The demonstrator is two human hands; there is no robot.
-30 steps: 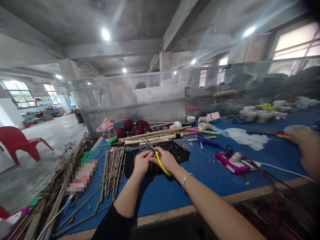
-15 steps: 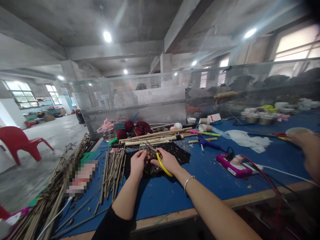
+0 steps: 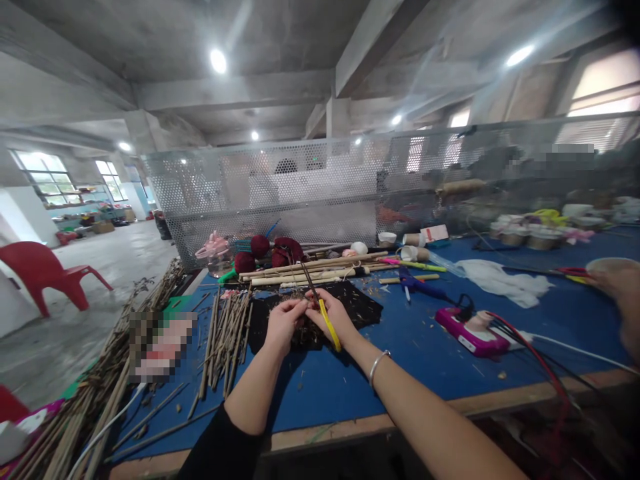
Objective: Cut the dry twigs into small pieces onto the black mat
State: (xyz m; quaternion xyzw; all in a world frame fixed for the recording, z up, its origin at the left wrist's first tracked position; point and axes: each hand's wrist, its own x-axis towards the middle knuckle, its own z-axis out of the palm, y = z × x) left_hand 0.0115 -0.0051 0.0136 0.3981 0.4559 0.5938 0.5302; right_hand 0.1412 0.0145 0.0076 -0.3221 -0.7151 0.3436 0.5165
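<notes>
My right hand [image 3: 327, 312] is closed on yellow-handled scissors [image 3: 329, 325], their dark blades pointing up and away toward the back of the table. My left hand [image 3: 283, 325] meets it, fingertips pinched together near the right hand's fingers. What the left fingers hold is too small to make out. Beneath both hands lies a black cloth [image 3: 357, 303] strewn with dry plant scraps. A bunch of thin dry sticks [image 3: 227, 340] rests on the blue table just left of the cloth.
Behind the cloth lie peeled sticks [image 3: 310, 275] and dark red yarn balls [image 3: 260, 246]. A blue glue gun [image 3: 420, 287] and a purple power strip [image 3: 470, 333] with cables are to the right. Long stalks [image 3: 100, 373] line the left edge. Another person's hand [image 3: 620, 293] shows at far right.
The scissors have turned from pointing left to pointing more upright. My hands have come closer together, fingertips now meeting. The view has shifted slightly.
</notes>
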